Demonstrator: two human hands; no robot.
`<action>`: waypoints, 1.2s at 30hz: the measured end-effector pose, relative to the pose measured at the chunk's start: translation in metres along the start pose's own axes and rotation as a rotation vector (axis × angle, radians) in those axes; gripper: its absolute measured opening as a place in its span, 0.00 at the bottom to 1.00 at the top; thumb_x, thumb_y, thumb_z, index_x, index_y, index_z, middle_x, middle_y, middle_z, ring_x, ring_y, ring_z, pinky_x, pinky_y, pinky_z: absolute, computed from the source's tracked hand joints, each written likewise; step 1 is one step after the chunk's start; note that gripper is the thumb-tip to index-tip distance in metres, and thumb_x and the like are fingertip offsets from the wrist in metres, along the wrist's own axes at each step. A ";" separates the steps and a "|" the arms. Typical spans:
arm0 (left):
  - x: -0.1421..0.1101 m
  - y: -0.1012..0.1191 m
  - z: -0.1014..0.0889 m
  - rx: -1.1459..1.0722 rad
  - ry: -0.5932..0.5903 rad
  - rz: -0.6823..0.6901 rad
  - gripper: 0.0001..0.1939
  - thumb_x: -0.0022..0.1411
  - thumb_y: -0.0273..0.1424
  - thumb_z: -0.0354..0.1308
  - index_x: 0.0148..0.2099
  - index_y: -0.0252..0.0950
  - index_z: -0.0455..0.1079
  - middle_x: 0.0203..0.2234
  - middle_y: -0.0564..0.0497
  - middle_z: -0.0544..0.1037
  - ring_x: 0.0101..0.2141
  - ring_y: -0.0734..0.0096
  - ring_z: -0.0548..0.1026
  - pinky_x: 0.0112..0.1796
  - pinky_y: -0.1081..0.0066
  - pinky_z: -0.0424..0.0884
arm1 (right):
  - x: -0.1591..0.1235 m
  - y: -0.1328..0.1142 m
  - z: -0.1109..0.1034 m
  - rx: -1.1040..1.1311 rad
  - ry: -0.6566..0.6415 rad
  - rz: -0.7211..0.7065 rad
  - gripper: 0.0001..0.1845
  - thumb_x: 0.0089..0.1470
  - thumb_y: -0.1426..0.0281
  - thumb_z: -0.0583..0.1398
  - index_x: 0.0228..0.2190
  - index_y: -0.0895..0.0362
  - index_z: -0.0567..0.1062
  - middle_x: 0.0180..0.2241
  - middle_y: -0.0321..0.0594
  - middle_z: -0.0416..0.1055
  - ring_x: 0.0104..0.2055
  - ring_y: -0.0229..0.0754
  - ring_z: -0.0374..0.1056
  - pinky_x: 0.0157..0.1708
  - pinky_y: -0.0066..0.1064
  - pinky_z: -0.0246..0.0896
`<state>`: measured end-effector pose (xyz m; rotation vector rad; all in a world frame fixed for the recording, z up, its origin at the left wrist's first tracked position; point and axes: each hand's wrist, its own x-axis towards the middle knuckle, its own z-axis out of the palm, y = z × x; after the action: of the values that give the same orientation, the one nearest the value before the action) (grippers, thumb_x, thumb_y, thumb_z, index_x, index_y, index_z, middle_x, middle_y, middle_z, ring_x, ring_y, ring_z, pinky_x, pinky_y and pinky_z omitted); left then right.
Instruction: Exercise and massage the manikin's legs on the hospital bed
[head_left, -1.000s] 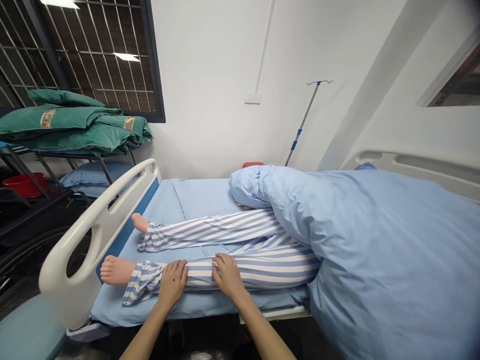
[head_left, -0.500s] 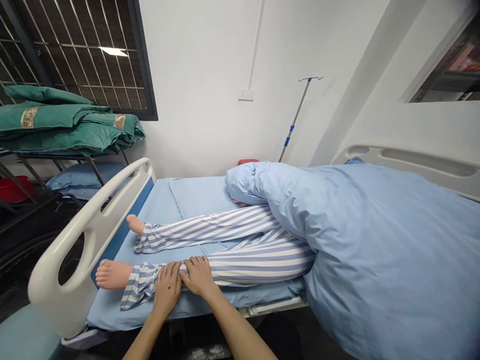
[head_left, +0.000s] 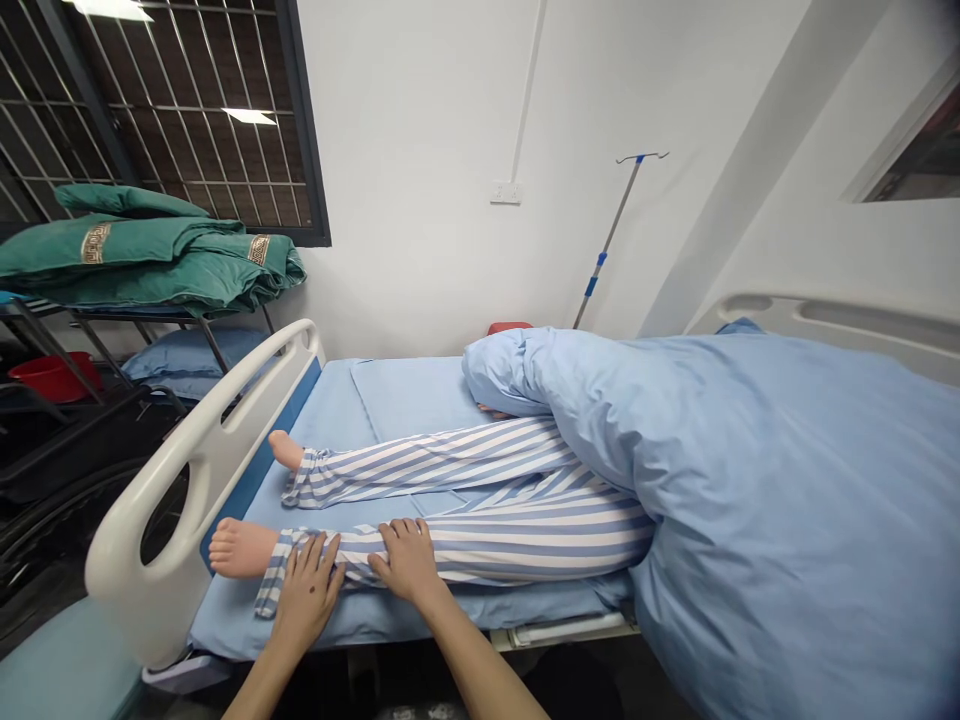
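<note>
Your left hand (head_left: 304, 590) and right hand (head_left: 409, 560) rest open on the nearer striped pyjama leg (head_left: 517, 545), fingers spread, neither closed around it: left at the cuff, right just above. Count two legs, two bare feet. The nearer bare foot (head_left: 236, 548) shows fully. Both legs lie lengthwise along the bed mattress (head_left: 232, 625), toes toward the white footboard (head_left: 124, 590). Thighs and everything beyond vanish under the blue duvet (head_left: 780, 520).

Blue-and-white striped pyjama leg (head_left: 510, 550), straight on the blue sheet (head_left: 375, 625), cuff (head_left: 277, 570) rumpled beside the bare foot (head_left: 234, 548)
</note>
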<state>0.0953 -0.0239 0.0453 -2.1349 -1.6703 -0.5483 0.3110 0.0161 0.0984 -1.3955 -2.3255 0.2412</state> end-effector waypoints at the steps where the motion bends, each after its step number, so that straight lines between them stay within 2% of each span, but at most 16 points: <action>1: 0.000 -0.004 0.003 0.015 -0.022 0.029 0.22 0.60 0.38 0.47 0.56 0.40 0.63 0.51 0.43 0.69 0.53 0.54 0.63 0.51 0.50 0.58 | 0.000 0.000 0.000 -0.001 -0.004 -0.002 0.22 0.52 0.54 0.54 0.45 0.52 0.67 0.43 0.43 0.68 0.47 0.48 0.59 0.52 0.44 0.43; 4: 0.003 -0.016 0.008 0.020 -0.098 0.106 0.20 0.61 0.39 0.45 0.54 0.42 0.65 0.50 0.45 0.71 0.52 0.57 0.65 0.52 0.50 0.56 | 0.001 0.000 -0.001 0.002 -0.012 -0.001 0.23 0.52 0.53 0.53 0.45 0.53 0.67 0.43 0.44 0.68 0.47 0.49 0.59 0.51 0.45 0.44; 7: 0.007 -0.022 0.009 0.002 -0.136 0.112 0.19 0.62 0.39 0.44 0.52 0.43 0.67 0.49 0.46 0.72 0.51 0.59 0.67 0.52 0.51 0.57 | 0.001 -0.001 -0.001 0.010 -0.017 0.010 0.24 0.52 0.53 0.53 0.46 0.53 0.67 0.43 0.44 0.68 0.47 0.49 0.59 0.52 0.45 0.43; 14: 0.008 -0.019 0.010 -0.045 -0.072 0.037 0.21 0.61 0.39 0.46 0.53 0.36 0.66 0.47 0.45 0.73 0.48 0.62 0.69 0.50 0.59 0.64 | 0.005 -0.006 -0.007 -0.013 -0.118 0.044 0.26 0.50 0.55 0.55 0.48 0.53 0.66 0.46 0.47 0.67 0.50 0.52 0.58 0.53 0.50 0.41; 17: 0.005 -0.019 0.013 -0.089 -0.049 0.031 0.20 0.61 0.39 0.46 0.53 0.38 0.66 0.47 0.46 0.73 0.49 0.62 0.69 0.49 0.59 0.65 | 0.009 -0.018 -0.005 -0.023 -0.146 0.029 0.25 0.50 0.57 0.55 0.50 0.51 0.65 0.49 0.48 0.64 0.53 0.55 0.55 0.54 0.53 0.37; 20: 0.002 -0.020 0.019 -0.121 -0.025 0.018 0.19 0.61 0.36 0.46 0.53 0.38 0.65 0.48 0.46 0.73 0.49 0.62 0.69 0.49 0.58 0.66 | 0.015 -0.036 0.003 -0.002 -0.153 -0.047 0.23 0.49 0.59 0.56 0.48 0.49 0.66 0.50 0.45 0.63 0.55 0.54 0.54 0.54 0.54 0.36; 25: -0.004 -0.024 0.027 -0.148 -0.012 0.039 0.19 0.60 0.32 0.47 0.53 0.37 0.63 0.49 0.45 0.72 0.50 0.63 0.68 0.49 0.59 0.66 | 0.027 -0.054 0.019 0.060 -0.194 -0.079 0.22 0.50 0.62 0.56 0.48 0.50 0.66 0.46 0.43 0.68 0.51 0.50 0.59 0.53 0.51 0.42; 30: -0.011 -0.027 0.028 -0.124 -0.087 0.069 0.30 0.51 0.25 0.49 0.58 0.35 0.56 0.54 0.44 0.66 0.55 0.60 0.62 0.53 0.58 0.63 | 0.034 -0.051 0.027 0.116 -0.217 -0.030 0.18 0.47 0.65 0.58 0.43 0.49 0.70 0.43 0.40 0.71 0.47 0.47 0.63 0.50 0.45 0.47; 36: -0.007 -0.023 0.026 -0.154 -0.148 0.042 0.31 0.51 0.27 0.49 0.59 0.36 0.55 0.54 0.43 0.66 0.55 0.58 0.62 0.53 0.57 0.62 | 0.036 -0.051 0.028 0.127 -0.213 -0.004 0.19 0.45 0.65 0.59 0.42 0.50 0.71 0.43 0.40 0.71 0.47 0.47 0.63 0.49 0.44 0.47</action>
<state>0.0729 -0.0107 0.0203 -2.3663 -1.7057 -0.5336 0.2429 0.0242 0.1002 -1.3612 -2.4326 0.5505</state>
